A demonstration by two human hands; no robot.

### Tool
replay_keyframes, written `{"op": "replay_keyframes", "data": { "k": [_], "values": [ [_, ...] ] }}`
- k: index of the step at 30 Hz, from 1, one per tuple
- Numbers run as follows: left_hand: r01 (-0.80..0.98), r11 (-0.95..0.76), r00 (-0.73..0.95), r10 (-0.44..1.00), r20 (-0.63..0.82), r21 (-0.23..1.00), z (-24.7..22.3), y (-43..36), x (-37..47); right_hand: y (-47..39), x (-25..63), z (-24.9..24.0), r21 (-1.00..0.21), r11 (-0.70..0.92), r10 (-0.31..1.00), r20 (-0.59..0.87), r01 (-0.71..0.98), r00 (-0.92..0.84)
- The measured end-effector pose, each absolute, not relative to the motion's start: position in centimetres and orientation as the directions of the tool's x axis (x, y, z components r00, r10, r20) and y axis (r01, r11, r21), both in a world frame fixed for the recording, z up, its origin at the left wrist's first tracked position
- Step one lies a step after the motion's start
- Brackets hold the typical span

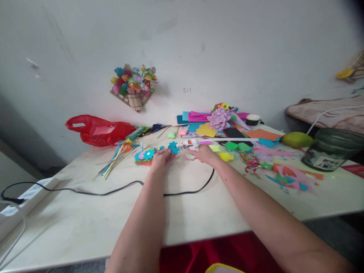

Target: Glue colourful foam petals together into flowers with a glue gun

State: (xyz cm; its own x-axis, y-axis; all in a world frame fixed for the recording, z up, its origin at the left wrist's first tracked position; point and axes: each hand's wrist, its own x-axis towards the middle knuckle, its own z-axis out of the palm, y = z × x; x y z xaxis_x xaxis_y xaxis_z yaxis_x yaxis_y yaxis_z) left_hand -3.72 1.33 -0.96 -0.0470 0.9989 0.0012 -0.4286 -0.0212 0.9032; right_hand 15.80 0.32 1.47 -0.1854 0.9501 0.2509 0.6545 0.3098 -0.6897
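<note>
Between the thumb and fingers of my left hand (162, 157) is a blue foam flower (173, 147), held up above the table. My right hand (205, 154) is wrapped round a white hot glue gun (191, 143), its nozzle pointing left at the flower. A long white glue stick (230, 140) sticks out from the back of the gun to the right. Just left of my left hand lies a pile of coloured foam flowers (148, 154). Part of a pink-edged piece (189, 156) shows below the gun. My right fingers are partly hidden behind the hand.
A black cord (108, 194) crosses the table (85, 227) towards a white power strip (36, 201). Left stand a red plastic bag (99, 131) and thin sticks (113, 161). Foam sheets (206, 130), scraps (287, 176) and a glass jar (330, 151) lie to the right.
</note>
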Motion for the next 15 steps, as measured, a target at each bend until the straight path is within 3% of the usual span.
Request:
{"op": "replay_keyframes", "data": {
  "k": [15],
  "values": [
    [-0.448,-0.033,-0.049,0.999,0.013,0.893,-1.2,1.52,-3.9,0.45,15.85,1.43,-0.657,0.3,0.953,0.235,0.692,-0.19]
  ]
}}
